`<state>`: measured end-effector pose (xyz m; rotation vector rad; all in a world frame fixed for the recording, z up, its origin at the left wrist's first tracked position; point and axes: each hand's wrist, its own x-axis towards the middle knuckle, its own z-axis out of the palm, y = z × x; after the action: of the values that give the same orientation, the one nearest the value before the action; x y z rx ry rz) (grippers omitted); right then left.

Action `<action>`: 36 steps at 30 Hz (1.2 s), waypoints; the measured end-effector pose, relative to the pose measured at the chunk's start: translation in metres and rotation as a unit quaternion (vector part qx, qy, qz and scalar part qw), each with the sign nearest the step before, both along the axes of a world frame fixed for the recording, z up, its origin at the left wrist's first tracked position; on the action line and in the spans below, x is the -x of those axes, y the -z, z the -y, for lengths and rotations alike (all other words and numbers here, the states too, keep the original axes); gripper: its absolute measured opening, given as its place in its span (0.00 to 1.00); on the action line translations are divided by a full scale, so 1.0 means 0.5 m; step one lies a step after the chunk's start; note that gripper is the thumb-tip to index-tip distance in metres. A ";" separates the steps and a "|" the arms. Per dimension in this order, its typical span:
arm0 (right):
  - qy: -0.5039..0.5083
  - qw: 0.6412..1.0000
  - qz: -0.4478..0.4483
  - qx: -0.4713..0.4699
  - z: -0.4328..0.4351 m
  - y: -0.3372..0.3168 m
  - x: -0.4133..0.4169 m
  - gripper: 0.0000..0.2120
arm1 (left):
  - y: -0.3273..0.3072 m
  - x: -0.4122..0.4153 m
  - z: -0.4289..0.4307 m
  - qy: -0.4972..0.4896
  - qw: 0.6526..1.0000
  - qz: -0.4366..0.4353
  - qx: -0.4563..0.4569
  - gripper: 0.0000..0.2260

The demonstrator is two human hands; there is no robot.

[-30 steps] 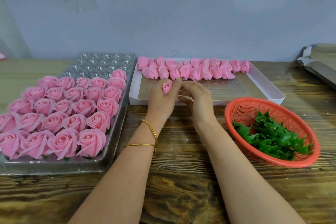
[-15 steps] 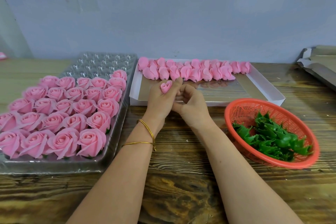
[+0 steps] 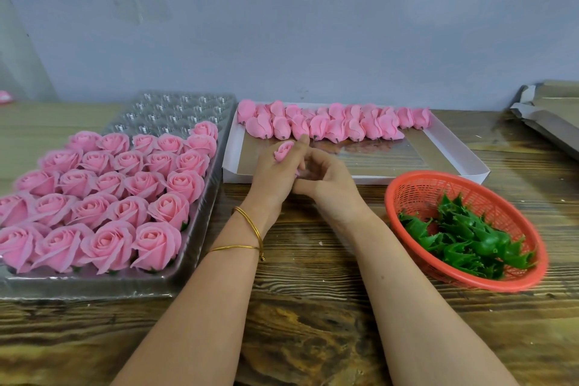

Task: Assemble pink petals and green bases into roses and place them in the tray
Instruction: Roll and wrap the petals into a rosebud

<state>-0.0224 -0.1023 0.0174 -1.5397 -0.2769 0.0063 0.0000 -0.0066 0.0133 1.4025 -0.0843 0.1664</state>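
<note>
My left hand (image 3: 275, 172) holds a small pink petal bud (image 3: 284, 150) between thumb and fingers, just over the near edge of the white box (image 3: 454, 152). My right hand (image 3: 326, 178) sits against it from the right, fingers curled toward the bud's lower part; what they hold is hidden. A row of loose pink petal buds (image 3: 332, 125) lies along the box's far side. Green bases (image 3: 466, 238) fill the red basket (image 3: 404, 197) at the right. Finished roses (image 3: 119, 194) fill much of the clear plastic tray (image 3: 175, 106) on the left.
A wooden table (image 3: 313, 323) carries everything, with a grey wall behind. Folded cardboard (image 3: 551, 110) lies at the far right edge. The tray's far rows are unfilled cups.
Both hands have drawn slightly toward me from the box, and the right hand's fingers have curled in closer under the bud in my left hand.
</note>
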 end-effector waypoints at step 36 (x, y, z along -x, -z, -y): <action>0.046 0.998 0.005 0.032 0.002 -0.004 0.004 0.16 | 0.008 -0.003 -0.004 0.018 0.999 0.020 -0.041 0.21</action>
<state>-0.0243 -0.1030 0.0193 -1.6142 -0.2158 -0.0648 0.0015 -0.0048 0.0092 1.4781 -0.1502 0.1635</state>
